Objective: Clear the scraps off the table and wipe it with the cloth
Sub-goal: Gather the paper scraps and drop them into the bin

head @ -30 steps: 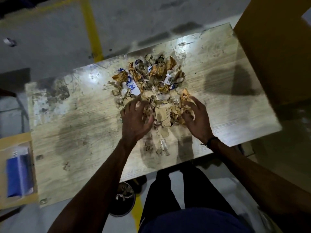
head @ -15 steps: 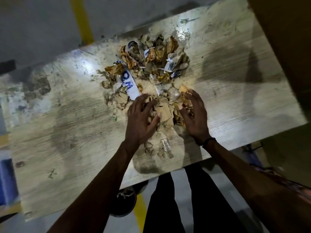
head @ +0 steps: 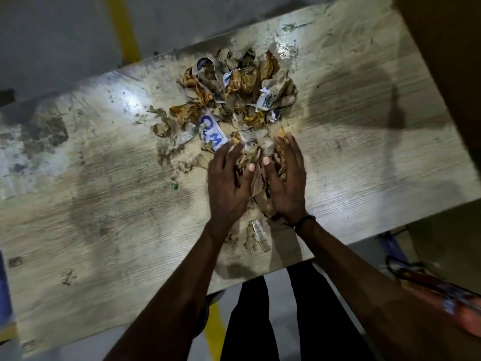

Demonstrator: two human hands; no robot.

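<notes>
A heap of torn brown and white paper scraps (head: 242, 100) lies in the middle of a dirty pale wooden table (head: 104, 209). One white scrap with blue letters (head: 212, 135) sits at the heap's near left. My left hand (head: 227, 183) and my right hand (head: 287, 181) cup the near part of the heap from both sides, palms facing each other, pressing a bunch of scraps (head: 256, 173) between them. A few loose scraps (head: 256, 234) lie by the table's near edge between my wrists. No cloth is in view.
Small crumbs and stains are scattered over the table's left half, with a tiny green bit (head: 175, 186). A brown surface (head: 447, 48) borders the table at the right. A yellow floor line (head: 125, 32) runs beyond the far edge. My legs stand at the near edge.
My two hands have drawn closer together around the near scraps, squeezing them into a bunch. The view has shifted nearer to the table.
</notes>
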